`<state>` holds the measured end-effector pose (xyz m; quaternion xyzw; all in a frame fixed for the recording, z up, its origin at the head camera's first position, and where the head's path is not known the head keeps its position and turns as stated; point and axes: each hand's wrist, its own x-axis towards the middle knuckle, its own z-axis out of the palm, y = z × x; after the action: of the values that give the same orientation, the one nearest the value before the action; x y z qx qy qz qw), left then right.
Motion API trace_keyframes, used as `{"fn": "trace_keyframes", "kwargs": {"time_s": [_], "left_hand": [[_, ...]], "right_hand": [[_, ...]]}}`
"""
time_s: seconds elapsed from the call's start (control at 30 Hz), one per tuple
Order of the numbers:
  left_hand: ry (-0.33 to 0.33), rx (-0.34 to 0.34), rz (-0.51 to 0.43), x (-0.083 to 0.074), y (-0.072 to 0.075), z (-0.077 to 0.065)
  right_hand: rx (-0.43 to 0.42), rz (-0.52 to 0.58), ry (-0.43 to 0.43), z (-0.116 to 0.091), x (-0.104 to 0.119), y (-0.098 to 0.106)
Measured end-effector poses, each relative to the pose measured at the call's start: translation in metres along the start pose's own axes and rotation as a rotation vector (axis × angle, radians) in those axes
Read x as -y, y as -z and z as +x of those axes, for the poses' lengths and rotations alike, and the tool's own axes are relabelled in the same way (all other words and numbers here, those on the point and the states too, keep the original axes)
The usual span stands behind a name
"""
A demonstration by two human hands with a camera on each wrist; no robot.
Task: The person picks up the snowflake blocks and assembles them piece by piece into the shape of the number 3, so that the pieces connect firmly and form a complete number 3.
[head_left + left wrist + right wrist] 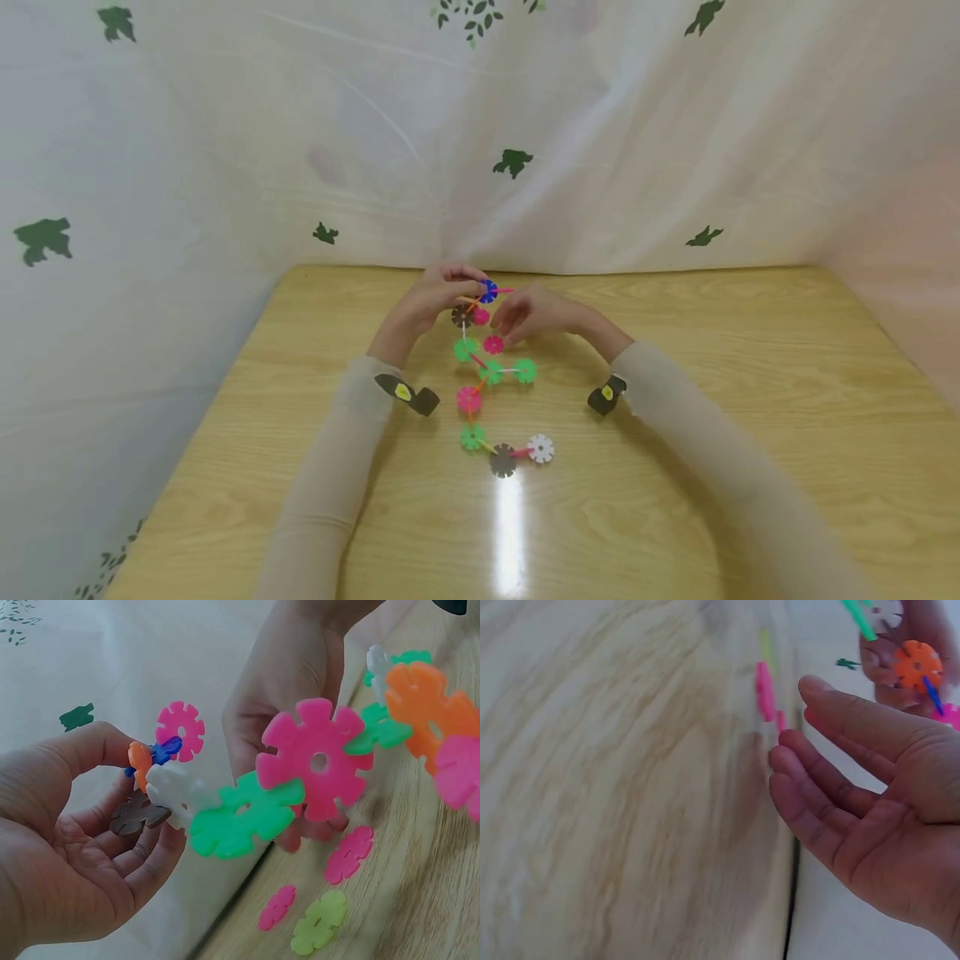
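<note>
At the far side of the table, my left hand (438, 296) pinches the blue disc (489, 291) near the end of a chain of notched flower-shaped plastic discs. A pink disc (180, 730) slots onto that blue one. An orange disc (918, 666), a brown disc (139, 813), a white disc (178, 791) and a green disc (246, 813) follow along the chain. Just right of it, my right hand (543, 315) has loosely bent fingers with nothing between them. It hovers close to a loose pink disc (493, 344).
Several chain pieces run toward me, down to a brown disc (503, 460) and a white end disc (541, 448). A loose yellow-green disc (319, 922) lies beside small pink ones on the wooden table (750, 400). A pale curtain (600, 208) hangs behind the far edge.
</note>
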<state>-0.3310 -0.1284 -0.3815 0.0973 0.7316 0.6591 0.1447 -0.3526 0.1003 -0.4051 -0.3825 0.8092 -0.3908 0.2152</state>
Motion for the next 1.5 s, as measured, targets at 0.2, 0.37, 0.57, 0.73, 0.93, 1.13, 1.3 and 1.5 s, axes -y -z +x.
{"fn": "trace_keyframes", "kwargs": {"time_s": [0.2,0.37,0.57,0.73,0.93,1.13,1.3,1.5], "left_hand": [[-0.017,-0.012,-0.002,0.0,-0.003,0.0],[-0.023,-0.026,-0.007,0.0,-0.004,0.001],[-0.032,-0.039,-0.009,0.002,-0.005,0.003],[-0.032,-0.06,-0.02,0.003,-0.007,0.004],[-0.026,-0.091,-0.039,0.003,-0.009,0.004],[-0.042,-0.132,-0.056,0.004,-0.012,0.004],[-0.049,-0.16,-0.068,0.007,-0.016,0.006],[-0.053,-0.162,-0.074,0.011,-0.02,0.007]], "right_hand": [[0.054,-0.073,0.063,0.007,0.0,-0.003],[0.085,-0.092,0.11,0.011,-0.001,-0.004],[0.071,-0.105,0.061,0.01,-0.004,-0.003],[0.023,-0.068,-0.012,0.005,-0.01,0.003],[-0.042,0.005,-0.054,-0.005,-0.015,0.008],[-0.125,0.109,-0.096,-0.018,-0.012,0.012],[-0.241,0.175,-0.147,-0.028,-0.007,0.019],[-0.391,0.272,-0.188,-0.035,-0.001,0.026]]}}
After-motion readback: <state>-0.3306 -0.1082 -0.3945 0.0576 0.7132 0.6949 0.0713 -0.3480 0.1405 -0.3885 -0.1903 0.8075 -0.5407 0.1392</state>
